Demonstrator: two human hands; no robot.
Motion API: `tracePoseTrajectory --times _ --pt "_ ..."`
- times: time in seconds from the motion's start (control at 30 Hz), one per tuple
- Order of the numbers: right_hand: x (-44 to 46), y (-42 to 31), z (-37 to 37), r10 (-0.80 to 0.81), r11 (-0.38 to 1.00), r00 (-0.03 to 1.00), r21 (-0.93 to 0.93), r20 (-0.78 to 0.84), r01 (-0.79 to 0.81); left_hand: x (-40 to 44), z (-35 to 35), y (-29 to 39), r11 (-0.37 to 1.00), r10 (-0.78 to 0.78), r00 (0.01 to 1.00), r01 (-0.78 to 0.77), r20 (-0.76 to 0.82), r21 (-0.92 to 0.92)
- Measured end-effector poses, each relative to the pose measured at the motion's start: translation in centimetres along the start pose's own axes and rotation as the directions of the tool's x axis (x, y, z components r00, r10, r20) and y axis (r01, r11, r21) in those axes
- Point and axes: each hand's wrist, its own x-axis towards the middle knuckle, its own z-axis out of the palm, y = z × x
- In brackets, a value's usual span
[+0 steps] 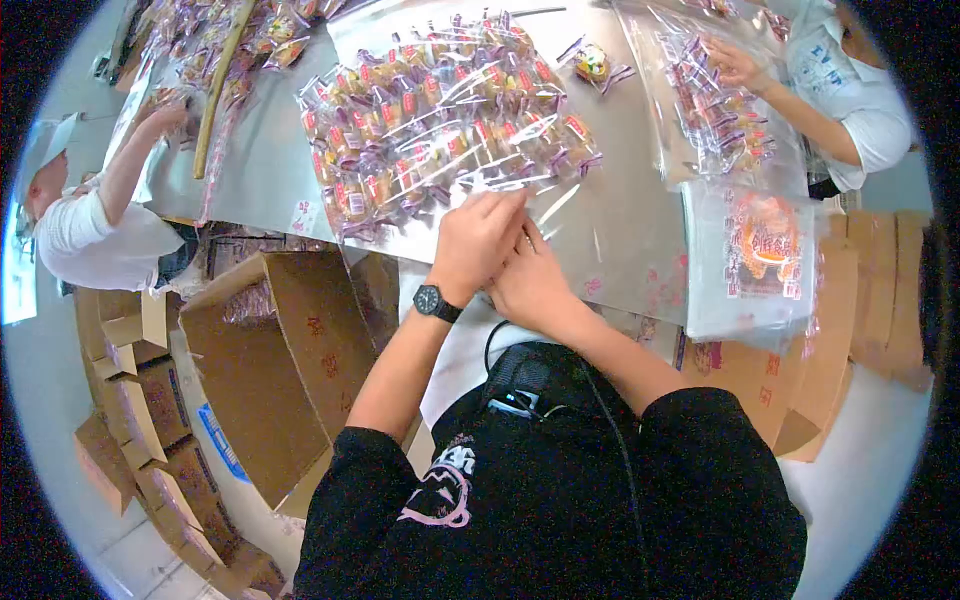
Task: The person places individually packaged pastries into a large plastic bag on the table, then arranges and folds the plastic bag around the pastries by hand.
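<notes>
A large clear bag filled with rows of small wrapped packets (430,120) lies on the metal table (640,240). At the bag's near edge, my left hand (478,240) has its fingers closed together on the clear plastic. A black watch is on that wrist. My right hand (528,278) is pressed up against the left one, its fingers bent and partly hidden beneath it; what it holds, if anything, cannot be made out. One loose wrapped packet (594,66) rests on the table beyond the bag, to the right.
Printed flat plastic bags (745,262) are stacked at the right table edge. A co-worker at the right reaches over another filled bag (715,110); a second works at the left. An open cardboard box (265,370) stands below the table, near a wooden stick (220,90) on top.
</notes>
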Motion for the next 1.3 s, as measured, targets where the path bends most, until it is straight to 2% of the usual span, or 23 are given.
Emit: tracePoseTrajectory --times 0.07,0.1,0.17,0.2,0.3,0.33,0.43,0.53,0.57,0.63,0.7,0.73,0.83,0.87,0.9,0.97,1.0,1.07,1.1,1.13,1.17,1.23,1.3 --pt "0.0 0.1 1.7 0.051 0.976 0.995 0.216 -0.087 -0.031 0.7 0.8 0.0 0.962 0.272 0.961 -0.270 -0.059 0.031" --pt "-0.1 0.1 2.2 0.082 0.947 0.989 0.318 -0.124 -0.039 1.4 1.2 0.3 0.945 0.326 0.945 -0.326 -0.007 -0.014" --pt "-0.1 -0.2 2.0 0.079 0.938 0.980 0.346 -0.181 -0.011 3.1 1.7 0.8 0.900 0.432 0.898 -0.423 0.080 -0.107" --pt "0.1 -0.1 1.7 0.074 0.936 0.973 0.352 -0.218 0.008 3.5 3.3 0.0 0.898 0.395 0.911 -0.358 0.116 -0.255" --pt "-0.1 -0.3 -0.9 0.041 0.979 0.999 0.200 0.029 -0.046 4.8 4.5 -0.2 0.933 0.064 0.980 0.008 0.190 -0.359" --pt "-0.2 -0.1 0.3 0.065 0.974 0.998 0.215 0.021 -0.068 4.9 4.7 -0.2 0.917 0.034 0.989 0.027 0.146 -0.398" --pt "-0.6 0.5 -0.2 0.006 0.988 0.995 0.157 -0.095 0.009 5.2 4.0 -1.5 0.882 -0.162 0.960 0.244 0.226 -0.403" --pt "-0.4 0.9 -0.3 -0.024 0.986 0.977 0.154 -0.210 0.057 5.2 3.8 -1.1 0.935 -0.171 0.950 0.240 0.261 -0.262" --pt "-0.3 0.8 -0.6 -0.015 0.979 0.990 0.199 -0.141 0.043 5.2 3.6 -0.8 0.948 -0.177 0.949 0.235 0.259 -0.213" --pt "-0.5 1.2 -2.0 0.004 0.962 1.000 0.273 0.002 -0.004 4.5 3.4 -0.4 0.980 -0.009 0.992 0.034 0.126 -0.197" --pt "-1.1 2.8 -0.6 -0.061 0.902 0.988 0.416 -0.145 0.117 4.0 2.6 -0.4 0.970 0.191 0.982 -0.189 -0.005 -0.155" --pt "-1.4 3.3 -0.2 -0.077 0.856 0.972 0.486 -0.221 0.178 4.5 2.2 -0.1 0.964 0.263 0.964 -0.264 -0.027 -0.038" --pt "-4.0 3.9 -2.6 0.042 0.838 0.957 0.532 -0.287 0.123 4.6 1.9 0.5 0.938 0.275 0.958 -0.286 0.082 0.198" --pt "-3.8 4.0 -4.4 0.082 0.931 0.848 0.343 -0.523 0.122 3.5 2.4 0.6 0.869 0.237 0.962 -0.273 0.137 0.414" --pt "-3.2 4.6 -5.8 0.198 0.953 0.782 0.301 -0.590 -0.014 3.6 2.9 0.8 0.872 0.211 0.976 -0.216 0.059 0.439" --pt "-3.0 5.3 -7.2 0.411 0.909 0.580 0.271 -0.703 -0.316 3.5 4.0 1.7 0.883 0.159 0.985 -0.111 -0.069 0.455" --pt "-2.9 6.0 -6.8 0.473 0.880 0.581 0.324 -0.662 -0.346 4.2 3.8 2.1 0.873 0.176 0.979 -0.108 -0.100 0.476" --pt "-2.0 8.4 -5.7 0.568 0.823 0.571 0.417 -0.593 -0.385 4.9 4.4 1.9 0.892 0.152 0.986 -0.110 -0.063 0.439" --pt "-1.9 8.7 -5.4 0.619 0.779 0.598 0.495 -0.510 -0.385 5.5 4.4 1.8 0.899 0.143 0.988 -0.107 -0.053 0.425" --pt "-1.8 8.8 -5.1 0.658 0.729 0.626 0.565 -0.419 -0.387 5.8 4.5 2.1 0.891 0.151 0.979 -0.075 -0.135 0.448" --pt "-2.1 9.0 -4.7 0.688 0.669 0.653 0.625 -0.317 -0.402 6.0 4.7 2.1 0.902 0.120 0.982 -0.046 -0.147 0.428" --pt "-2.2 8.7 -3.6 0.687 0.681 0.617 0.635 -0.384 -0.364 5.8 5.6 1.9 0.926 0.046 0.984 0.024 -0.175 0.377" --pt "-2.5 9.1 -2.2 0.702 0.663 0.591 0.669 -0.398 -0.336 5.8 6.4 1.7 0.916 0.104 0.951 0.022 -0.290 0.400"
